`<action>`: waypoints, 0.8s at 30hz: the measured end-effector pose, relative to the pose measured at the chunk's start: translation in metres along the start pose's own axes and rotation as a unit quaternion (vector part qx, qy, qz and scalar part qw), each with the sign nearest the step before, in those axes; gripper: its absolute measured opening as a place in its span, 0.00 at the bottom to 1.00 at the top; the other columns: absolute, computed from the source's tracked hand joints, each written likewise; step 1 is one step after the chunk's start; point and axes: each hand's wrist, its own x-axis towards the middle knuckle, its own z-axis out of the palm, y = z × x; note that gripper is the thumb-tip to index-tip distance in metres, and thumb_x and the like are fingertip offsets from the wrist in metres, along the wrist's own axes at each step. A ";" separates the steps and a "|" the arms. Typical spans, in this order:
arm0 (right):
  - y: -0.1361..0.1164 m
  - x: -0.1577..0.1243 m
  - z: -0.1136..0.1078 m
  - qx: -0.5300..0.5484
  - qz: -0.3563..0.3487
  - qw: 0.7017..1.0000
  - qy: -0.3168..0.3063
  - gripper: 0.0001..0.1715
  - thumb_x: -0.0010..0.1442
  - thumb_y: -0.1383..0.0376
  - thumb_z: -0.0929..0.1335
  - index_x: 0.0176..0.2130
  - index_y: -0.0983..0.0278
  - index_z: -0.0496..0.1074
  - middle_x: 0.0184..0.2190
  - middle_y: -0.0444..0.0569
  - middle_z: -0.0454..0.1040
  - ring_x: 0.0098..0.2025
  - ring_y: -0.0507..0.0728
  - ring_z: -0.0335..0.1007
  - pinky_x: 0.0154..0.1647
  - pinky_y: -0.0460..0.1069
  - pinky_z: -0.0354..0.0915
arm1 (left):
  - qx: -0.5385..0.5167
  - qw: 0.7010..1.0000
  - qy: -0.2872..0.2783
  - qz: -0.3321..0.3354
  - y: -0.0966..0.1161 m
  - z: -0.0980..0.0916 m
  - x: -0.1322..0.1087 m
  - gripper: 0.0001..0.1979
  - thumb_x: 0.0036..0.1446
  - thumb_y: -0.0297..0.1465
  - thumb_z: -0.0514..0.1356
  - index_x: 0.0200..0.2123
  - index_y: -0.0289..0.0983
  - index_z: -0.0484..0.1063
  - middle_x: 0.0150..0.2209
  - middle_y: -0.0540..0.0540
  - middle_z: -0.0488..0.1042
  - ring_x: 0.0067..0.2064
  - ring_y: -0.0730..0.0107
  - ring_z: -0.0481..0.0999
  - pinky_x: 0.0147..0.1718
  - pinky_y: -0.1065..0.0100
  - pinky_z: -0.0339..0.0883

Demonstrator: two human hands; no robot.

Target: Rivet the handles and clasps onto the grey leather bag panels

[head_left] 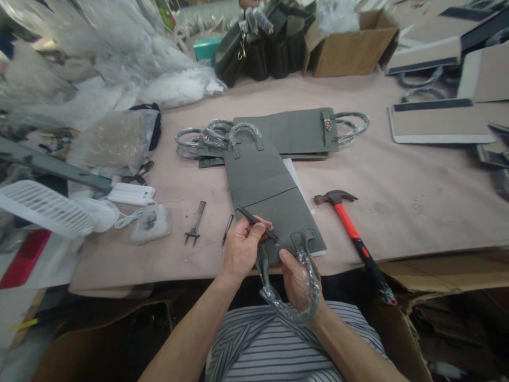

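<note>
A grey-green bag panel (260,175) lies lengthwise in front of me, its near end at the table edge. At that end, a plastic-wrapped handle (294,317) loops down toward my lap. My left hand (243,248) pinches a slim dark metal rod (254,220), like a hand punch, slanting just over the panel near its lower edge. My right hand (298,278) reaches through the handle loop and grips the panel's near edge, thumb on top and fingers hidden beneath. Whether the rod's tip touches the panel, I cannot tell.
A claw hammer (350,225) lies to the right, its grip past the table edge. Left are a pronged tool (194,225), a thin rod (228,229) and a white fan (51,207). More bag panels (298,132) lie behind; a cardboard box (350,50) stands further back.
</note>
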 end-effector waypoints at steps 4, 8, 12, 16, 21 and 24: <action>-0.006 -0.001 0.006 0.023 0.026 0.999 0.010 0.26 0.50 0.63 0.78 0.49 0.57 0.78 0.43 0.47 0.82 0.50 0.65 0.76 0.64 0.65 0.62 | -0.016 1.000 0.007 -0.025 0.000 0.001 0.001 0.16 0.57 0.43 0.68 0.36 0.35 0.74 0.37 0.44 0.81 0.40 0.65 0.82 0.38 0.69 0.76; -0.007 -0.001 0.006 0.031 0.042 0.999 0.014 0.28 0.49 0.62 0.78 0.51 0.56 0.77 0.44 0.46 0.82 0.52 0.64 0.75 0.66 0.65 0.60 | -0.054 0.998 0.007 -0.015 -0.002 0.002 -0.001 0.18 0.54 0.44 0.70 0.36 0.35 0.75 0.36 0.44 0.82 0.39 0.65 0.82 0.39 0.68 0.77; -0.006 0.000 0.005 0.027 0.044 0.999 0.017 0.29 0.49 0.62 0.79 0.52 0.56 0.77 0.45 0.47 0.81 0.53 0.64 0.74 0.66 0.65 0.60 | -0.080 0.997 0.005 0.014 -0.005 0.001 -0.005 0.19 0.53 0.45 0.71 0.36 0.35 0.76 0.36 0.43 0.82 0.39 0.64 0.82 0.42 0.65 0.78; -0.006 0.000 0.006 0.016 0.037 0.999 0.015 0.29 0.49 0.61 0.79 0.52 0.56 0.77 0.47 0.47 0.81 0.54 0.64 0.74 0.66 0.65 0.61 | -0.071 0.997 -0.006 0.033 -0.008 -0.002 -0.007 0.18 0.55 0.45 0.70 0.36 0.35 0.77 0.36 0.43 0.82 0.39 0.64 0.82 0.41 0.65 0.78; -0.006 0.001 0.005 0.020 0.040 0.999 0.019 0.30 0.49 0.61 0.79 0.51 0.56 0.77 0.47 0.46 0.81 0.52 0.64 0.75 0.64 0.64 0.62 | -0.056 0.997 -0.017 0.045 -0.011 -0.004 -0.008 0.16 0.58 0.43 0.68 0.37 0.35 0.78 0.37 0.43 0.83 0.39 0.65 0.82 0.42 0.67 0.77; -0.007 0.001 0.005 0.021 0.038 0.999 0.023 0.30 0.49 0.61 0.79 0.52 0.57 0.77 0.45 0.47 0.82 0.51 0.64 0.75 0.63 0.64 0.63 | -0.046 0.997 -0.020 0.052 -0.012 -0.004 -0.008 0.15 0.60 0.42 0.67 0.38 0.35 0.79 0.38 0.43 0.83 0.40 0.65 0.82 0.43 0.67 0.76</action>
